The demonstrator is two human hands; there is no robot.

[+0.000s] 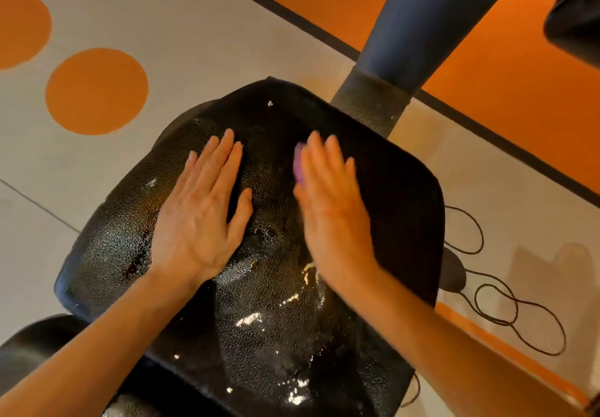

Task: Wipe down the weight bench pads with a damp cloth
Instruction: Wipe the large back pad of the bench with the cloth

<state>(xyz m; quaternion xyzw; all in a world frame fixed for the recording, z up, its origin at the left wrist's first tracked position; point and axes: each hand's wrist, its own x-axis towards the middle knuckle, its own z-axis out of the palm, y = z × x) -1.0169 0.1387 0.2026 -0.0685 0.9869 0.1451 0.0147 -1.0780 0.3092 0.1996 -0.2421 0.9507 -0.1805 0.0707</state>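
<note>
black pad (259,303) filling the middle of the view, long axis running from near centre up and away toward the blue post (418,27) at far right. worn pebbled skin, torn in pale patches near the middle and toward the near end. left hand (201,209) laid flat on the left half of the pad, fingers straight and close together, thumb angled out to the right, holding nothing. right hand (331,205) flat on the right half, blurred, fingers straight and close together, pressing down on the cloth (298,163). only a purple sliver of cloth peeking out at the left edge of the fingers, just beside the index finger; the rest hidden under the palm, so size and fold unclear. cloth directly beneath the right hand, well apart from the left hand across a bare strip of pad between them. judged mid-wipe, with the blur suggesting a stroke across the far half. far right corner by the post and the whole near end looking like ground yet to cover, though wet from dry not readable here. likely next: drawing the cloth along the long axis toward the near end, right hand being the one on it, left hand only steadying. risk: snagging the cloth on the torn patches. orange-dotted floor (97,92) to the left, black cable (506,312) looped on the floor at right.
</note>
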